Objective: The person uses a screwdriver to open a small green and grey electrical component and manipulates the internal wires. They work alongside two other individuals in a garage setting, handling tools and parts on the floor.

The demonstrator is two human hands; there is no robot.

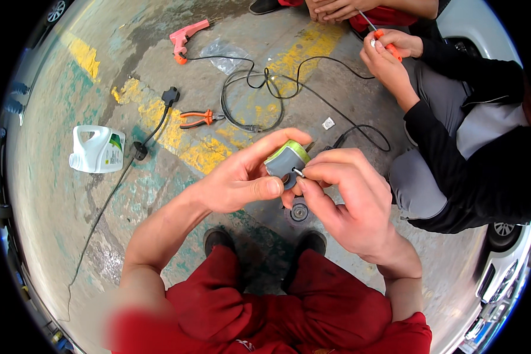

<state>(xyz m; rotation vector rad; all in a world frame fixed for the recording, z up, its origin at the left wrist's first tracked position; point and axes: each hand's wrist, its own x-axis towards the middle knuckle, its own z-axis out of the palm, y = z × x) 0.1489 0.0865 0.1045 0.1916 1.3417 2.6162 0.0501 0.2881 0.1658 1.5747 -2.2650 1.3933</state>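
My left hand (242, 177) is closed around a small grey and lime-green plastic housing (284, 160) with a round opening at its lower end. My right hand (354, 197) pinches a short, thin metal piece (299, 172) against the side of that housing. Whether this piece sits in a hole there cannot be made out. Below my hands, near my feet, a round disc (300, 212) with a ringed centre shows on the floor. My hands hide what joins it.
Around lie orange-handled pliers (197, 119), a pink glue-gun-shaped tool (186, 40), a coiled black cable (224, 97), a plug (170, 96), a clear plastic bag (221, 56) and a white jug (97, 149). At right, a crouching co-worker holds an orange-handled screwdriver (389, 47); another person's hands (339, 9) are beyond.
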